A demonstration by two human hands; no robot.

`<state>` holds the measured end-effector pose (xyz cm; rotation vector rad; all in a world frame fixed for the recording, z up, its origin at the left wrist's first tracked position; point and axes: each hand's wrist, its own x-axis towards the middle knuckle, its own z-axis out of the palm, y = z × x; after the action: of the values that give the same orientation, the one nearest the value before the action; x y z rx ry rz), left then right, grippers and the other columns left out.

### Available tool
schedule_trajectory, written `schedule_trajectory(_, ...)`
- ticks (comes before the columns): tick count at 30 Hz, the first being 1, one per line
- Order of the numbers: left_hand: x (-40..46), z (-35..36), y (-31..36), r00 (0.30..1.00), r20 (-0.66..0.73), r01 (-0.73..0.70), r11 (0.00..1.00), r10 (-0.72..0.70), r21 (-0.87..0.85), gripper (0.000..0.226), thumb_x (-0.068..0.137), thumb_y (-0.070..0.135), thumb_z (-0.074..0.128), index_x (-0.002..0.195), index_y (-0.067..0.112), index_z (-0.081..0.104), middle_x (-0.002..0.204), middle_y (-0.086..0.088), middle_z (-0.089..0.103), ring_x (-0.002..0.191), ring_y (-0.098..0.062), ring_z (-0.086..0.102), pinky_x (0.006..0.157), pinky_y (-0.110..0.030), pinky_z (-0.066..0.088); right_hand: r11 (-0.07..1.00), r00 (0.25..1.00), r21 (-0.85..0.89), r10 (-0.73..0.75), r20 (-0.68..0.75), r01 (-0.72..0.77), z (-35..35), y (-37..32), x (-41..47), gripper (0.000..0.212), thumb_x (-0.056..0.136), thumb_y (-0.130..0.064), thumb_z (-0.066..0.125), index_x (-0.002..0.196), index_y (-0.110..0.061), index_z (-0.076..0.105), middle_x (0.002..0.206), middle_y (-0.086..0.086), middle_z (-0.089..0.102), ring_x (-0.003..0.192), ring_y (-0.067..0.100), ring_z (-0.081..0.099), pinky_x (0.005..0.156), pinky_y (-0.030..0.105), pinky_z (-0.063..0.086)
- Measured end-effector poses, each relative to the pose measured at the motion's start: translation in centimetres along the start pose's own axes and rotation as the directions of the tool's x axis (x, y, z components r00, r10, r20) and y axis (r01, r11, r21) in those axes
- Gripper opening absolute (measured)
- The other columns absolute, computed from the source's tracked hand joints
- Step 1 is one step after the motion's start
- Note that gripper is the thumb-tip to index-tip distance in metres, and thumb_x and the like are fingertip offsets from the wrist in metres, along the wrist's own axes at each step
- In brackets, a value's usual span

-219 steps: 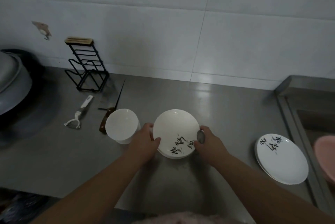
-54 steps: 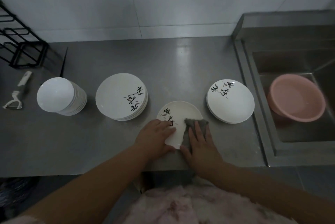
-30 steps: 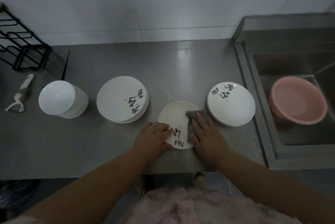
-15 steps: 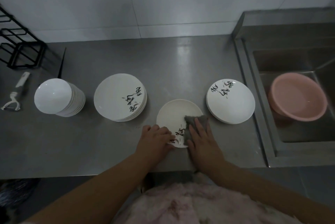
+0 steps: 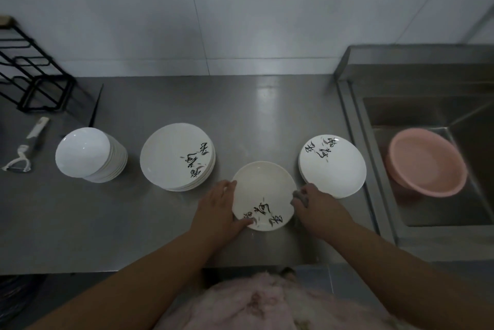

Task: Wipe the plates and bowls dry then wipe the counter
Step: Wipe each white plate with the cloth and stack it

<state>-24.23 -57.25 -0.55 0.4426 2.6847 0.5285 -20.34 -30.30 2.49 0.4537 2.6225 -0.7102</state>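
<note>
1. Head view: a steel table (image 5: 133,222) runs along a tiled wall, with a sink (image 5: 427,115) let in at its right end.
2. A single plate (image 5: 263,190) with black brush marks lies on the table near the front edge, between 2 stacks.
3. The left hand (image 5: 217,209) grips the plate's left rim, its thumb lying over the near edge and its fingers curved round the far side.
4. The right hand (image 5: 314,209) is at the plate's right rim, its fingers curled round a grey cloth (image 5: 300,196) that is bunched against the edge.
5. Left of the plate stands a taller stack (image 5: 177,157) of marked plates, its front edge just beside the left hand.
6. Right of it is a lower stack (image 5: 332,166), just beside the right hand and close to the sink's rim.
7. Further left, well apart from the plate, sits a pile of plain white bowls (image 5: 88,154).
8. A white peeler (image 5: 25,150) lies at the far left, and a black wire rack (image 5: 34,81) stands behind it by the wall.
9. A thin dark blade (image 5: 95,107) shows behind the bowls.
10. A pink basin (image 5: 426,165) sits tilted inside the sink.
</note>
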Motion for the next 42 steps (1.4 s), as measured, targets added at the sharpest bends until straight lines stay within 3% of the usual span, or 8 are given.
schedule_trajectory(12, 3.9, -3.2, 2.3, 0.925, 0.222, 0.341, 0.930, -0.307, -0.134, 0.059, 0.091, 0.051, 0.066, 0.130, 0.008, 0.053, 0.127, -0.012, 0.064, 0.115, -0.029, 0.062, 0.081, -0.029, 0.044, 0.972, 0.945, 0.049, 0.212, 0.251, -0.231, 0.3, -2.3, 2.8, 0.046, 0.099, -0.049, 0.053, 0.119, -0.009, 0.061, 0.113, 0.011, 0.067, 0.103, 0.031, 0.064, 0.084, 0.036, 0.050)
schedule_trajectory(18, 3.3, -9.0, 4.9, 0.948, 0.063, 0.317, 0.894, -0.313, -0.317, 0.064, 0.094, 0.069, 0.049, 0.121, 0.013, 0.059, 0.112, -0.005, 0.070, 0.101, -0.025, 0.064, 0.082, -0.033, 0.045, 0.940, 0.989, 0.324, 0.136, -0.064, -0.108, -4.0, -4.8, 1.2, 0.037, 0.105, -0.051, 0.044, 0.110, -0.016, 0.055, 0.100, 0.009, 0.067, 0.102, 0.034, 0.063, 0.087, 0.040, 0.045)
schedule_trajectory(24, 2.4, -15.1, 8.2, 0.927, -0.033, 0.204, 0.577, -0.373, -0.791, 0.063, 0.094, 0.075, 0.035, 0.120, 0.020, 0.052, 0.114, -0.005, 0.066, 0.109, -0.026, 0.063, 0.103, -0.046, 0.048, 0.703, 0.929, 0.676, 0.060, -0.366, 0.221, -9.7, -9.5, -1.4, 0.029, 0.110, -0.036, 0.040, 0.102, -0.011, 0.052, 0.074, -0.014, 0.064, 0.074, 0.000, 0.059, 0.075, 0.024, 0.041)
schedule_trajectory(26, 2.6, -16.5, 8.9, 0.920, 0.021, 0.156, 0.318, -0.391, -0.935, 0.043, 0.101, 0.053, 0.051, 0.128, 0.020, 0.049, 0.120, -0.005, 0.064, 0.111, -0.025, 0.065, 0.103, -0.049, 0.051, 0.615, 0.915, 0.720, -0.006, -0.402, 0.321, -10.8, -10.0, -1.5, 0.022, 0.108, -0.030, 0.049, 0.098, -0.012, 0.054, 0.066, -0.016, 0.064, 0.063, -0.003, 0.061, 0.066, 0.015, 0.044)
schedule_trajectory(30, 2.9, -19.2, 9.6, 0.940, 0.135, 0.042, -0.287, -0.314, -0.957, 0.029, 0.103, -0.002, 0.047, 0.130, 0.009, 0.046, 0.123, -0.016, 0.060, 0.106, -0.034, 0.066, 0.076, -0.046, 0.062, 0.580, 0.909, 0.717, -0.111, -0.402, 0.387, -12.1, -10.3, -1.2, 0.003, 0.099, -0.029, 0.064, 0.100, -0.026, 0.061, 0.077, 0.004, 0.069, 0.072, 0.021, 0.072, 0.074, 0.042, 0.059)
schedule_trajectory(33, 3.1, -20.5, 9.6, 0.961, 0.119, 0.021, -0.364, -0.250, -0.931, 0.041, 0.100, -0.012, 0.041, 0.137, 0.002, 0.050, 0.133, -0.021, 0.061, 0.110, -0.032, 0.064, 0.068, -0.033, 0.063, 0.594, 0.897, 0.689, -0.135, -0.422, 0.414, -12.3, -10.4, -1.3, 0.014, 0.096, -0.026, 0.070, 0.105, -0.033, 0.063, 0.086, 0.006, 0.069, 0.074, 0.020, 0.074, 0.078, 0.050, 0.062)
schedule_trajectory(37, 3.0, -21.8, 9.6, 0.977, 0.084, 0.010, -0.352, -0.196, -0.936, 0.048, 0.098, -0.015, 0.038, 0.140, 0.003, 0.052, 0.131, -0.018, 0.065, 0.112, -0.031, 0.065, 0.078, -0.037, 0.064, 0.814, 0.854, 0.457, -0.090, -0.513, 0.360, -13.3, -10.7, -1.5, 0.015, 0.094, -0.038, 0.069, 0.106, -0.038, 0.061, 0.079, -0.012, 0.067, 0.078, -0.002, 0.068, 0.071, 0.028, 0.056)
schedule_trajectory(42, 2.9, -22.5, 9.0, 0.990, 0.033, -0.009, -0.298, -0.136, -0.954, 0.051, 0.097, -0.015, 0.039, 0.136, 0.012, 0.055, 0.133, -0.017, 0.064, 0.110, -0.033, 0.067, 0.086, -0.049, 0.059, 0.720, 0.758, 0.517, -0.020, -0.651, 0.463, -15.4, -12.3, -1.7, 0.023, 0.101, -0.048, 0.053, 0.120, -0.039, 0.063, 0.114, -0.013, 0.071, 0.106, 0.004, 0.067, 0.096, 0.034, 0.055)
